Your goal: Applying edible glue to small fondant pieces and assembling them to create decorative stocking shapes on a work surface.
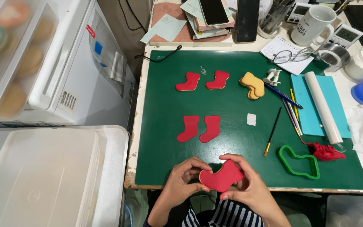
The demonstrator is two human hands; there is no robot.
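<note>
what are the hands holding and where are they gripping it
A red stocking-shaped cookie, held by its edges: left hand pinches the toe end, right hand grips the leg end.

Matt green cutting mat (232, 113); smooth red-iced cookie (221, 176); plastic cutter (299, 162).

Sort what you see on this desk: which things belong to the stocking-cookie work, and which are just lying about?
In use: left hand, right hand, held red stocking, red cutouts, covered cookies, plain cookies, green cutter, roller, brush.

Lying about: mug, glasses, phone, notepad.
</note>
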